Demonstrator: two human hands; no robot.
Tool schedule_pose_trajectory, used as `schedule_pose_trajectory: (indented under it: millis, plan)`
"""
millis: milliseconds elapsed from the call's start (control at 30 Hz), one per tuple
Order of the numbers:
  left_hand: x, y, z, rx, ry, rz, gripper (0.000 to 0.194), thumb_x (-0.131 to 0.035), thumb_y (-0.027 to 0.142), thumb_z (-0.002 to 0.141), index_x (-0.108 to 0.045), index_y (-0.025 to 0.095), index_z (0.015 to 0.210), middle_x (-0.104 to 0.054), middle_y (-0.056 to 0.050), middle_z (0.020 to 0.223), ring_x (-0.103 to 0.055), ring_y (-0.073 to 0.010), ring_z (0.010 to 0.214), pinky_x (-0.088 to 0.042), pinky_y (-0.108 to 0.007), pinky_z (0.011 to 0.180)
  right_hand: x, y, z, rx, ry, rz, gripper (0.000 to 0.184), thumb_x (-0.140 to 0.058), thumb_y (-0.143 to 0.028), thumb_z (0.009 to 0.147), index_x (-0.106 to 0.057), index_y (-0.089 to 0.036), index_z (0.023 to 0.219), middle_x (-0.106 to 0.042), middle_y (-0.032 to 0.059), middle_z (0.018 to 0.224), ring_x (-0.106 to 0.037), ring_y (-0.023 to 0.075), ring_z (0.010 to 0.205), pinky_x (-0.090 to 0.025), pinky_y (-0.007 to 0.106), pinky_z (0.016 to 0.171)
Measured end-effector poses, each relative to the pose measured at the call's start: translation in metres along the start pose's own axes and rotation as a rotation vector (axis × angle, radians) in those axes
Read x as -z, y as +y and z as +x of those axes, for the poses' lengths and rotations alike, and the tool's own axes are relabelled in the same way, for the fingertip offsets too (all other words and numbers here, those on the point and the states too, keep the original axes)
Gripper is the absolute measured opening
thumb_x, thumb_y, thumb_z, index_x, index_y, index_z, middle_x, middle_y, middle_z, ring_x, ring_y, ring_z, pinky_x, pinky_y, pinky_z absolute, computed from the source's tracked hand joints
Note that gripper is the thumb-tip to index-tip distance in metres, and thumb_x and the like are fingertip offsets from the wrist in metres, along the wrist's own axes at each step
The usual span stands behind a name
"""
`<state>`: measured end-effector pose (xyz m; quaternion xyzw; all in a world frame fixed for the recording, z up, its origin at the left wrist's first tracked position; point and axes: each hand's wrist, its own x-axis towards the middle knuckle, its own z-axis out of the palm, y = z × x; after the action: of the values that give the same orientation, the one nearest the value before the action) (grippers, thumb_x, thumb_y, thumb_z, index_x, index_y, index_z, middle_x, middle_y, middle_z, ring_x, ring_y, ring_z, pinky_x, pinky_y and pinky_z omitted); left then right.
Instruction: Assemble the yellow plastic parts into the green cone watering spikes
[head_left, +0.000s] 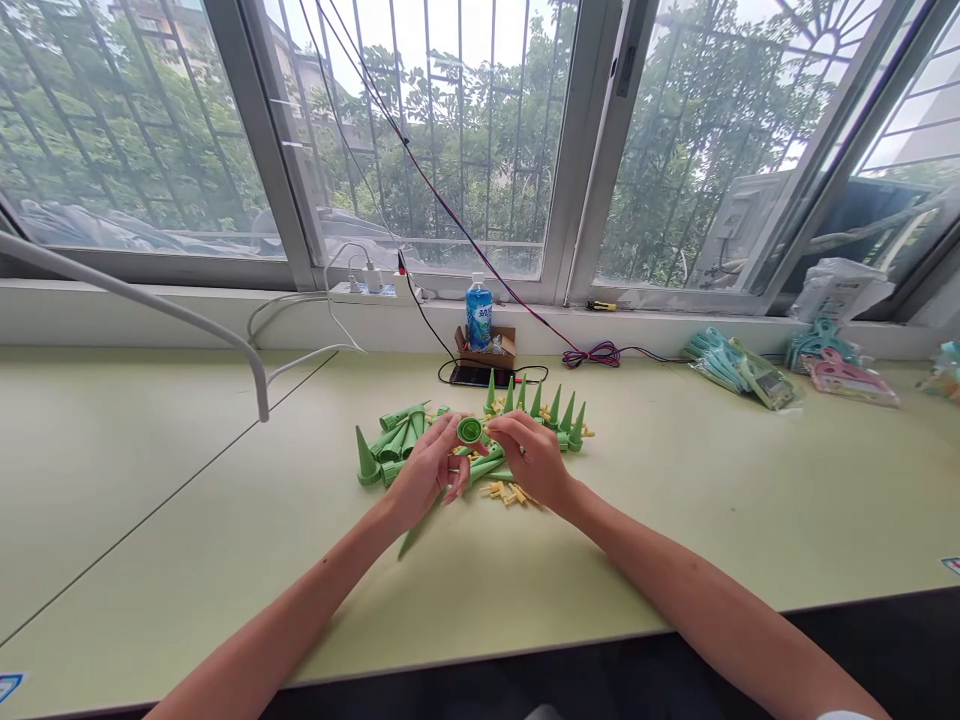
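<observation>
Both grips, left hand (429, 472) and right hand (534, 458), pinching green spike (469, 431); bottle (478, 313) behind cardboard box (486, 352).

Place: a small assembly workroom, a workbench set along a window.
Bench: a long pale green table (187, 560) running under the sill, two slabs joined at a seam.
Stock: many alike green plastic cones (390, 440) heaped and stood in a row, with small yellow parts (506, 492) loose beside them.
More stock: bagged teal plastic pieces (731, 365) and pink ones (855, 380) at the far right.
Power: a power strip (367, 288) with chargers on the sill, red and black wires (592, 355) trailing.
Personal items: a drink bottle (478, 312), a phone (480, 376).
Outside: barred windows (465, 130), trees.
</observation>
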<state>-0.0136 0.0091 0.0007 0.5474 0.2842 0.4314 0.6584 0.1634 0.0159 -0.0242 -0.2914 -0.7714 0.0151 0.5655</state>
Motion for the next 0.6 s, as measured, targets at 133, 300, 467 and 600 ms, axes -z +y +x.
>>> schedule_pose_trajectory:
  millis: [133,300,467,600]
  plan:
    - [-0.0013,0.0027,-0.0031,-0.055,0.001,0.119,0.044,-0.057,0.05,0.089,-0.045,0.024,0.124,-0.049,0.007,0.06,-0.047,-0.0074,0.037,-0.032,-0.015,0.029,0.0015,-0.0005,0.0014,-0.033,0.018,0.011,0.021,-0.044,-0.022,0.099,-0.063,-0.021,0.091,-0.064,0.0049,0.084,-0.059,0.0134,0.073,-0.048,0.025,0.067]
    - [-0.0029,0.0047,-0.005,-0.144,0.006,0.244,0.05,-0.056,0.047,0.091,-0.038,0.029,0.135,-0.055,0.003,0.078,-0.054,-0.0073,0.043,-0.035,-0.015,0.03,0.0026,-0.0009,0.0032,-0.037,0.013,0.022,0.019,-0.046,-0.022,0.098,-0.063,-0.02,0.089,-0.065,0.0051,0.085,-0.059,0.0135,0.075,-0.048,0.025,0.067]
    - [-0.0036,0.0045,-0.0055,-0.172,0.012,0.319,0.056,-0.057,0.045,0.09,-0.032,0.031,0.139,-0.06,-0.009,0.117,-0.055,-0.0047,0.045,-0.036,-0.015,0.03,0.0011,0.0033,0.0015,-0.066,0.014,0.023,0.019,-0.046,-0.02,0.098,-0.062,-0.02,0.088,-0.064,0.0036,0.082,-0.056,0.0129,0.071,-0.045,0.024,0.063]
    - [-0.0009,0.0013,-0.0037,-0.198,-0.025,0.339,0.061,-0.056,0.043,0.091,-0.025,0.035,0.143,-0.046,-0.015,0.143,-0.057,-0.0043,0.047,-0.038,-0.017,0.03,0.0004,0.0062,0.0005,-0.079,0.005,0.003,0.017,-0.047,-0.019,0.097,-0.062,-0.02,0.088,-0.062,0.0033,0.081,-0.054,0.0128,0.069,-0.043,0.023,0.062]
